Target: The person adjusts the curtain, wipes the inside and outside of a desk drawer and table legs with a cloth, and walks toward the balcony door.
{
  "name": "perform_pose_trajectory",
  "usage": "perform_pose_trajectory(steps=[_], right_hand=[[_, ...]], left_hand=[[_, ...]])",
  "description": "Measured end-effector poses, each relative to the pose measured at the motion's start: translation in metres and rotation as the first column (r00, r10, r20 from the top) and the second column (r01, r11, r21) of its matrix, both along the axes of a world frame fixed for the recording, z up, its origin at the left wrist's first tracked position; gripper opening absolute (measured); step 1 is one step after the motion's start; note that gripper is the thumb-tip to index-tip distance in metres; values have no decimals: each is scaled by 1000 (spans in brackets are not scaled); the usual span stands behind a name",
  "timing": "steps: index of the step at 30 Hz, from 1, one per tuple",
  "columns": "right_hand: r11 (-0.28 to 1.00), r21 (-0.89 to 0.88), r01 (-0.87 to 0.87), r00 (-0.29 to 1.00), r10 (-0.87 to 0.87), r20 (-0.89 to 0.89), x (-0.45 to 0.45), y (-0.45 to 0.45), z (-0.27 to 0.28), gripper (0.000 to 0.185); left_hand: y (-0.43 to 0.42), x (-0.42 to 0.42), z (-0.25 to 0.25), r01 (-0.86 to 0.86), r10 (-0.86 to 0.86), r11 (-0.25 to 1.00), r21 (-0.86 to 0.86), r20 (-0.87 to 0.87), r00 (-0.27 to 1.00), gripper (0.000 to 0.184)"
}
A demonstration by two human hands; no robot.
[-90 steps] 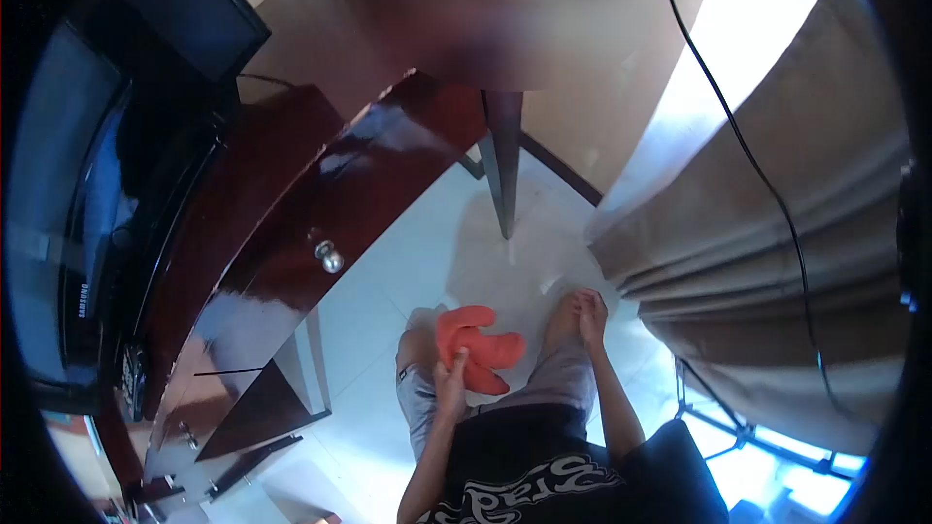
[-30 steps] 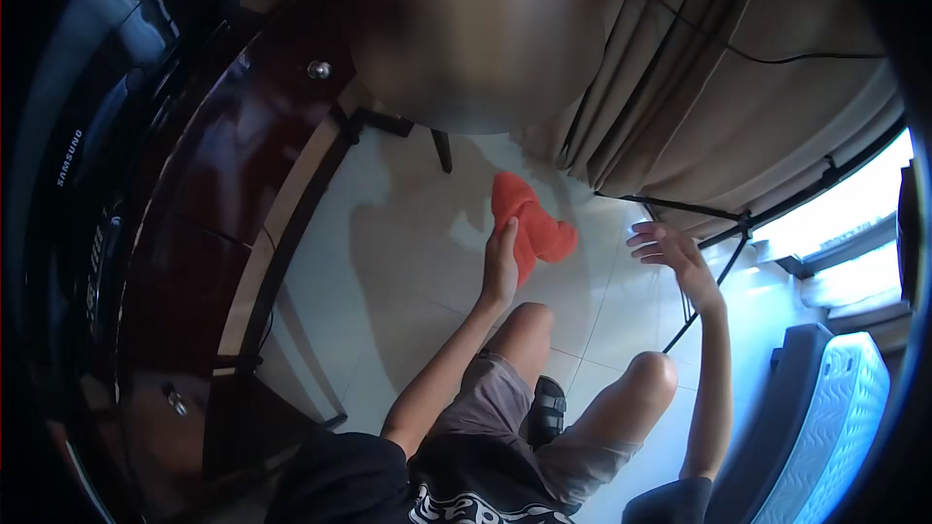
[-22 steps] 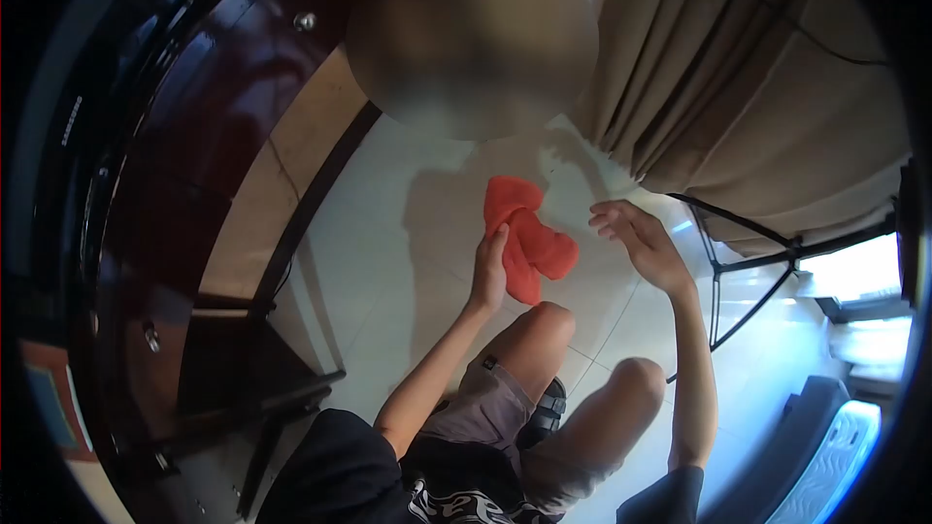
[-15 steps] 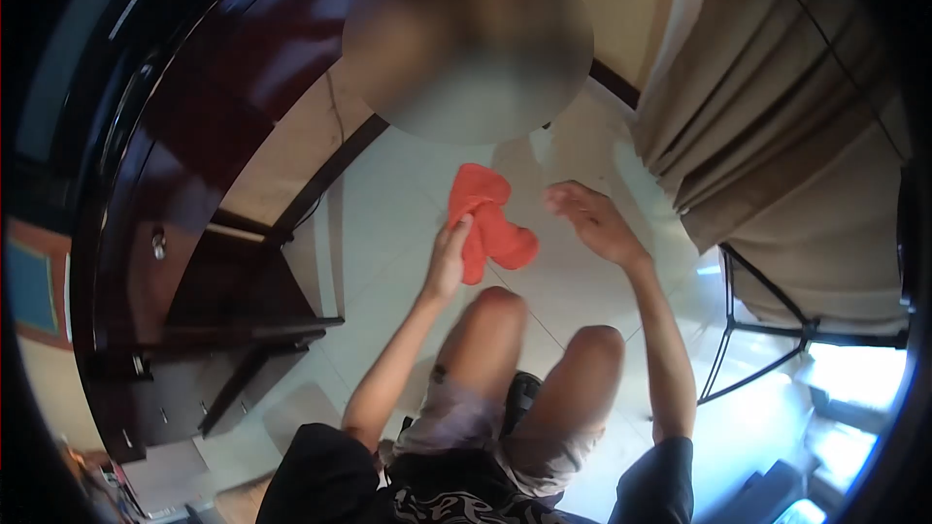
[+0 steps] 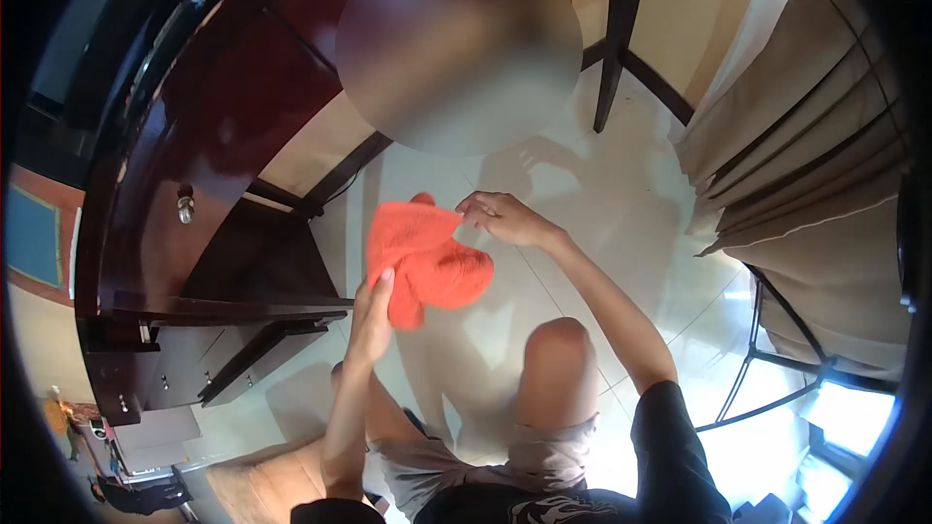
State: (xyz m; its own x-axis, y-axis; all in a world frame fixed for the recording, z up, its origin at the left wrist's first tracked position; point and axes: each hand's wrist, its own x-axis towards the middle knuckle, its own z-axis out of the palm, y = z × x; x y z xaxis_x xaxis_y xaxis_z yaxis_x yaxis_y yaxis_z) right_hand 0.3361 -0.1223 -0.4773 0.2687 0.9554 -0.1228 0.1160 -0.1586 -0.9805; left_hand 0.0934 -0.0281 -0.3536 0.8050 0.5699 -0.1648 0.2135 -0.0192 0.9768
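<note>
An orange-red cloth point(image 5: 442, 272), bunched and partly folded with a towel-like texture, hangs in the air over the tiled floor. My left hand point(image 5: 372, 315) is closed on its lower left side, thumb lying on top of the fabric. At the cloth's upper right corner, the bent fingers of my right hand point(image 5: 495, 216) pinch the edge. Both hands are in front of my knees. The cloth hides the fingers of my left hand behind it.
Dark wooden furniture point(image 5: 209, 97) with a knob and an open lower door point(image 5: 257, 364) runs along the left. Beige curtains point(image 5: 806, 184) hang at the right, above a black metal frame point(image 5: 752, 359). An orange-brown cushion point(image 5: 267, 485) lies at lower left. A blurred oval covers the top middle.
My right hand, apart from the cloth before, has come to its upper corner. The upper part of the cloth is spread wider. The view has shifted and my knees are further apart.
</note>
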Motion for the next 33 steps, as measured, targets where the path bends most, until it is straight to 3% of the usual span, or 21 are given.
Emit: perform_pose_trajectory(steps=[8, 10, 12, 14, 18, 21, 23, 24, 25, 27, 30, 33], right_hand=[[971, -236, 36, 945, 44, 324, -47, -22, -13, 45], [918, -397, 20, 978, 65, 200, -65, -54, 4, 48], [888, -450, 93, 991, -39, 129, -92, -96, 0, 50], [846, -516, 135, 971, -216, -99, -130, -139, 7, 51], [888, -399, 229, 699, -436, -567, -238, -187, 27, 55], [869, -439, 228, 560, -486, -671, -279, -188, 45, 49], [716, -336, 612, 486, -675, -555, -288, -187, 45, 45], [638, -345, 688, 469, -754, -459, -281, -180, 57, 42], [602, -404, 689, 513, -798, -316, -271, -176, 65, 39], [678, -346, 649, 718, -696, -19, -257, -157, 71, 38], [890, -71, 451, 888, -456, -65, -252, -93, 89, 41], [929, 64, 364, 931, -366, 18, -281, 6, 119, 50]], left_hand=[[47, -77, -63, 71, -48, 973, -219, 109, 993, 53], [55, -84, -69, 143, -109, 959, -243, 148, 983, 52], [67, -96, -78, 206, -177, 952, -225, 141, 974, 51], [70, -100, -68, 288, -254, 933, -217, 172, 952, 49], [81, -106, -52, 433, -372, 861, -268, 248, 894, 45], [87, -110, -39, 470, -393, 850, -239, 307, 867, 45], [93, -121, -30, 471, -387, 837, -279, 307, 870, 48], [94, -128, -26, 449, -370, 847, -284, 291, 882, 49], [96, -134, -23, 422, -346, 860, -286, 280, 895, 50], [101, -148, -26, 403, -309, 863, -304, 313, 898, 53], [105, -169, -34, 369, -265, 873, -318, 326, 908, 52], [112, -179, -28, 392, -273, 879, -273, 388, 880, 46]])
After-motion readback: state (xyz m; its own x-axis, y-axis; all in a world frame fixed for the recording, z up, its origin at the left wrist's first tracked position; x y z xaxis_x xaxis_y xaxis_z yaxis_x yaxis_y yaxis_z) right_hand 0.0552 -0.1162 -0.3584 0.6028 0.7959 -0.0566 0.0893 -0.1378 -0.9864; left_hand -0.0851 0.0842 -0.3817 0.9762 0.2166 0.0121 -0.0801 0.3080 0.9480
